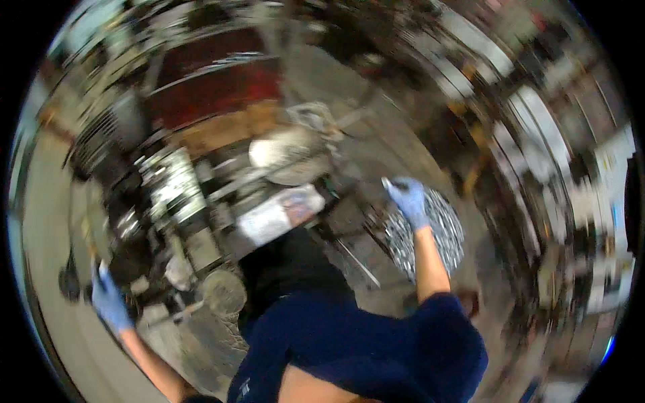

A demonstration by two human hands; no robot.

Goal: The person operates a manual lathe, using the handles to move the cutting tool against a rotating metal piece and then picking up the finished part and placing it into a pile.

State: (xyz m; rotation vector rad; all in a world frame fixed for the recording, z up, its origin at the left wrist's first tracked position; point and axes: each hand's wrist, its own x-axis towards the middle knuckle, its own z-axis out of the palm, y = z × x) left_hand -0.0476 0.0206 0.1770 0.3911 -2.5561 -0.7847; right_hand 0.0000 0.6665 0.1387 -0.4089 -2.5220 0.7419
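Observation:
My right hand (pixel 408 200), in a blue glove, is over the left upper edge of a round heap of small shiny metal pieces (pixel 445 232). Its fingers are pinched together, and a small bright metal piece (pixel 385 182) sticks out at their tips. At the far left my left hand (pixel 111 302), also blue-gloved, reaches beside a machine (pixel 176 185) with metal blocks and shafts. Its fingertips point up toward a thin upright rod (pixel 89 238). Motion blur hides whether those fingers grip it.
A ribbed motor (pixel 107 138) stands at the machine's far left, with a dark red box-like part (pixel 215 94) behind. A white printed sheet or packet (pixel 282 213) lies before my lap. A thin rod (pixel 358 263) lies between my legs and the heap. Cluttered shelves (pixel 537 154) line the right.

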